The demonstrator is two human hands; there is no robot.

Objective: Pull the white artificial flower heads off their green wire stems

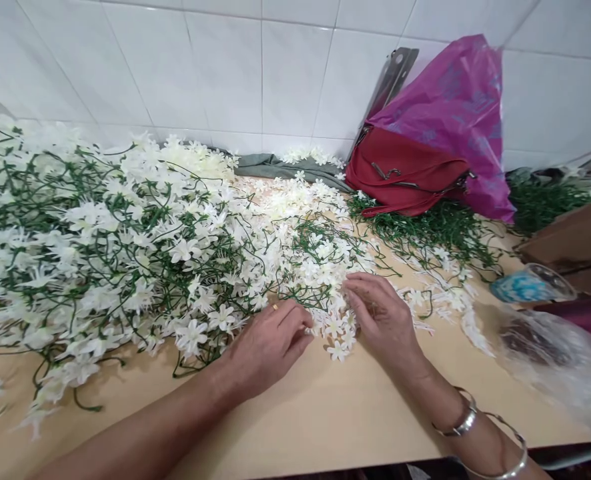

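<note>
A big heap of white artificial flowers on green stems (125, 233) covers the left and middle of a tan table (325, 413). My left hand (270, 343) rests at the heap's near edge, fingers curled and pinched on a small flower stem. My right hand (383, 320) lies just to its right, fingers bent down into the same small cluster of loose white flowers (338, 330). What the right fingers grip is hidden under them. Silver bangles (480, 430) circle my right wrist.
A red bag (405, 177) and a purple plastic bag (455, 107) lean on the white tiled wall at the back right. Bare green stems (435, 230) lie before them. A clear plastic bag (550, 353), a teal object (525, 287) and a brown box (570, 240) sit far right.
</note>
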